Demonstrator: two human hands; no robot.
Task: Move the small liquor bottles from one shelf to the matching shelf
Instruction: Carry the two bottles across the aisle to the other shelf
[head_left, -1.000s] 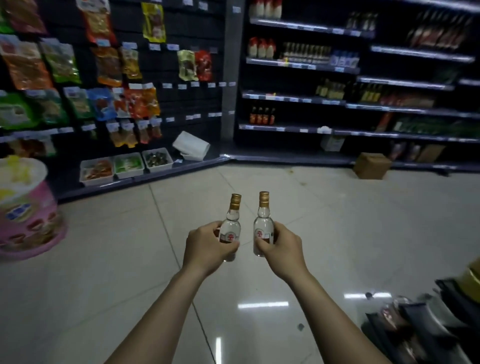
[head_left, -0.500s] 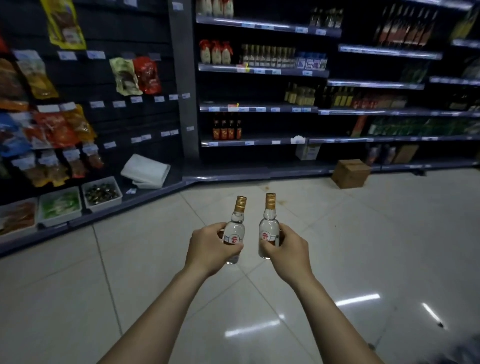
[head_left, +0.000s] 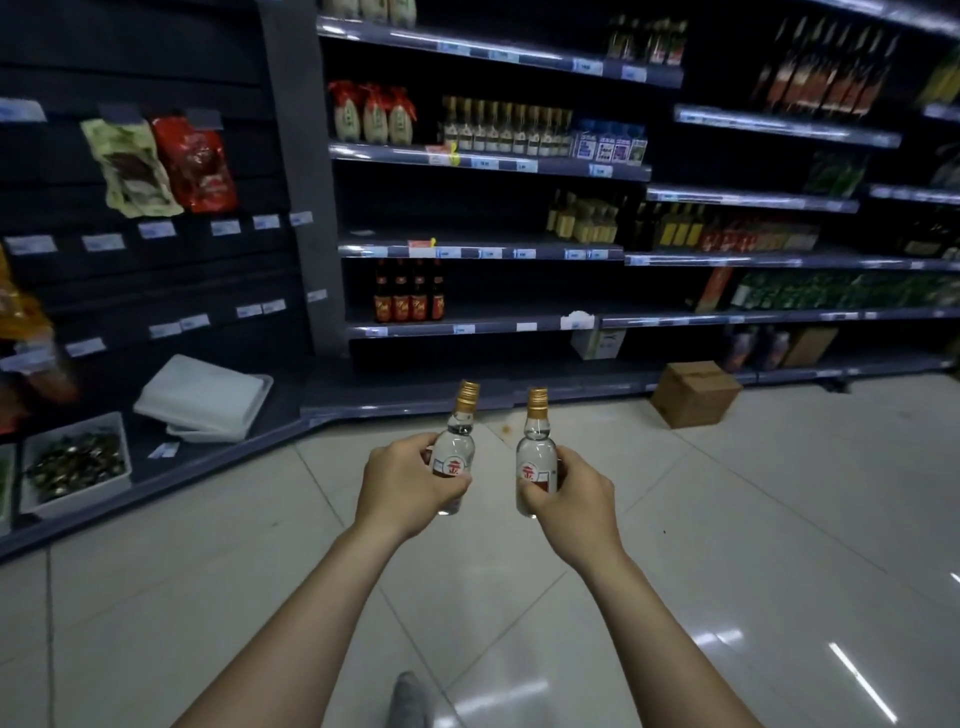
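here, two small liquor bottles are held out in front of the person, above the floor and well apart from the shelving. the left hand (head_left: 410, 483) is wrapped around the lower body of the left bottle (head_left: 456, 452), thumb over the label; this bottle tilts slightly to the right. the right hand (head_left: 576, 501) is wrapped around the right bottle (head_left: 536, 462), which stands upright. the two bottles are near each other but do not touch.

each bottle is clear glass with clear contents, a rounded shoulder, a short bulbed neck and a ribbed gold screw cap. each carries a white label with a red emblem.

the floor (head_left: 753, 519) is laid with large, pale, glossy tiles that reflect the ceiling lights as bright streaks. dark metal shelving (head_left: 488, 161) fills the background, each shelf edged with a strip of price tags. one shelf holds a row of small clear bottles with gold caps (head_left: 506, 127), beside red-topped pouches (head_left: 371, 114). a lower shelf holds four dark bottles with red labels (head_left: 410, 299). a closed brown cardboard box (head_left: 693, 392) sits on the floor against the shelf base. at left, a dark slatted wall carries hanging snack bags (head_left: 161, 166); below it lie stacked white plastic trays (head_left: 205, 397) and a white bin of dark wrapped items (head_left: 75, 465). the room is dim.
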